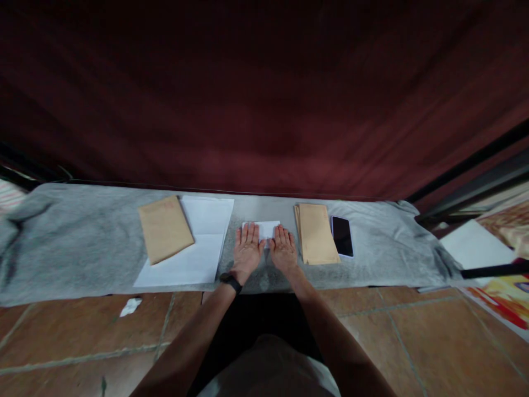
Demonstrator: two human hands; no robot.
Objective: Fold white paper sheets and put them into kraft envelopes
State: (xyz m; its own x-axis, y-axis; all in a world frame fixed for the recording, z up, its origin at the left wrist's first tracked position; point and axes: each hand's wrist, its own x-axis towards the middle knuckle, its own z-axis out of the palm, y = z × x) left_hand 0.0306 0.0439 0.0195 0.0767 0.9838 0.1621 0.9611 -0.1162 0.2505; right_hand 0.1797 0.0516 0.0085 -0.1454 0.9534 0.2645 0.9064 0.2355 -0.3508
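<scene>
A small folded sheet of white paper (266,227) lies on the grey cloth right in front of me. My left hand (247,249) rests flat on its left part, fingers stretched forward, a dark band on the wrist. On its right part lies my right hand (283,249), also flat with fingers extended. The thumbs point toward each other over the paper's near edge. Both hands cover much of the paper. To the right is a stack of brown envelopes (318,234). On the left, another brown envelope (166,229) overlaps large white sheets (209,237).
A dark-screened phone (342,236) lies beside the right-hand envelopes. The grey cloth (91,242) covers a long narrow surface, with a dark red curtain (264,121) behind it. A white scrap (130,306) is on the tiled floor (82,336). Dark bars (475,165) stand at right.
</scene>
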